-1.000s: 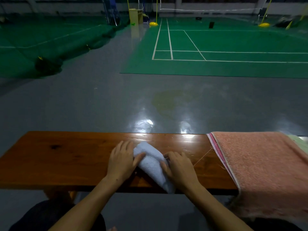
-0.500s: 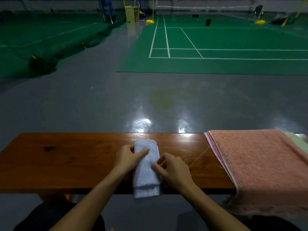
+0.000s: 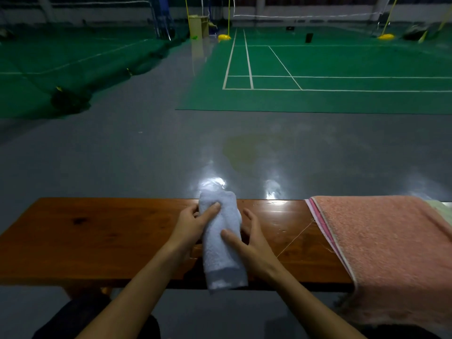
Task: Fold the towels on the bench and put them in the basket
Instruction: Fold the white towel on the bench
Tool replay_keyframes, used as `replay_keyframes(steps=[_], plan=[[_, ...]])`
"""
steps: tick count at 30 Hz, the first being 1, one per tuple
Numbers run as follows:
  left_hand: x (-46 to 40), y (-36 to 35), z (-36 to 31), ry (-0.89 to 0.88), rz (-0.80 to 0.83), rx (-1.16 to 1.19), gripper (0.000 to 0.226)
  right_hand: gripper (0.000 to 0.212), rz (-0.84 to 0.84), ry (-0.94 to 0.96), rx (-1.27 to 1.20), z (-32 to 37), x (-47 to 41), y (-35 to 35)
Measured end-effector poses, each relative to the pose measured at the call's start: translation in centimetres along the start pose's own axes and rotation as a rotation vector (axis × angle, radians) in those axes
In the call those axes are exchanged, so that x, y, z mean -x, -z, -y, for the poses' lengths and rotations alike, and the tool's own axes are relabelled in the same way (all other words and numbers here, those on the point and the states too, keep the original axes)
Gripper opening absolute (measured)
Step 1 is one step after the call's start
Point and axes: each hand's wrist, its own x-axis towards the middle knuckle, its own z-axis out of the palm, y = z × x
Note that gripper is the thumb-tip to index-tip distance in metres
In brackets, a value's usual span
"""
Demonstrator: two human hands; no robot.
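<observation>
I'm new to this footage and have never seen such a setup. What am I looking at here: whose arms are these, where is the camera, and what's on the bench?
There is no machine here. A person wears a wide-angle camera on the head, looking forward and down, so both bare arms reach in from the bottom. The left hand and right hand hold a small white towel, folded narrow, over a wooden bench. To the right, a pink towel lies draped over the bench on top of other cloths whose edges peek out. Behind are a grey floor and a green badminton court. No basket is in view.
</observation>
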Motion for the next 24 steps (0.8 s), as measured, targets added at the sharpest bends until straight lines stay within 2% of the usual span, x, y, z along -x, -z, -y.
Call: replay_keyframes(steps=[2,5,8,11,15,19,24], plan=[[0.2,0.2,-0.5,0.038,-0.01,0.091,0.038,0.102,0.044,-0.011,-0.108,0.2,0.1,-0.4],[0.0,0.8,-0.8,0.046,-0.076,0.137,0.036,0.098,0.064,0.085,-0.1,0.7,0.2,-0.9],[-0.3,1.7,-0.9,0.046,-0.133,0.139,0.039,0.086,0.088,0.233,0.038,1.5,0.3,-1.0],[-0.4,2.5,-1.3,0.053,-0.161,0.151,0.04,0.066,0.074,0.34,0.236,2.2,0.3,-1.0],[0.4,3.8,-2.3,0.057,-0.184,0.191,0.046,0.044,0.052,0.344,0.24,2.9,0.5,-2.1],[2.1,6.0,-3.5,-0.02,-0.23,0.219,0.053,0.037,0.045,0.38,0.191,4.4,0.9,-3.8],[5.2,9.9,-4.2,-0.097,-0.326,0.247,0.049,0.035,0.072,0.431,0.21,6.0,1.2,-7.4]])
